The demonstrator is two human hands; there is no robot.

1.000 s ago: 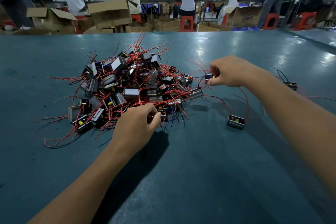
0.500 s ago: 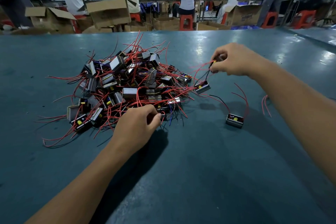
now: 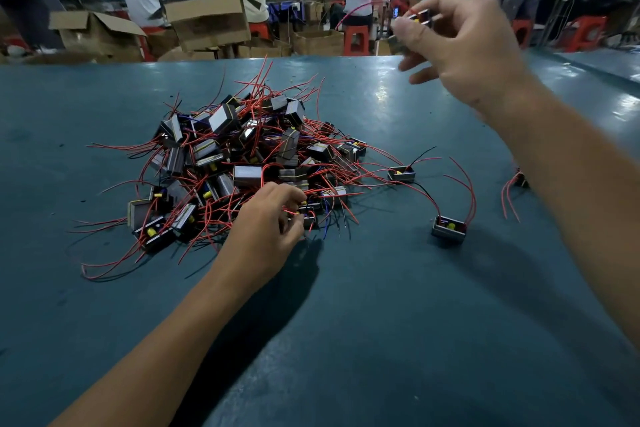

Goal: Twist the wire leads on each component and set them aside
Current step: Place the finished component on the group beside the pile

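A pile of small transformer components (image 3: 242, 156) with red, black and blue wire leads lies on the teal table (image 3: 381, 322). My left hand (image 3: 266, 229) rests at the pile's near edge, fingers curled and pinching a component (image 3: 309, 217) by its red leads. My right hand (image 3: 460, 42) is raised high above the table and pinches another component (image 3: 423, 15), whose red lead (image 3: 353, 12) curves off to the left. Two single components lie apart from the pile, one (image 3: 401, 173) near its right edge and one (image 3: 448, 227) further right.
Another component with red leads (image 3: 516, 185) lies partly hidden behind my right forearm. Beyond the table's far edge stand cardboard boxes (image 3: 207, 21), red stools (image 3: 355, 36) and several people at workbenches.
My right hand has lifted a component from beside the pile up and to the right, well above the table. My left hand has stayed at the pile's near edge.
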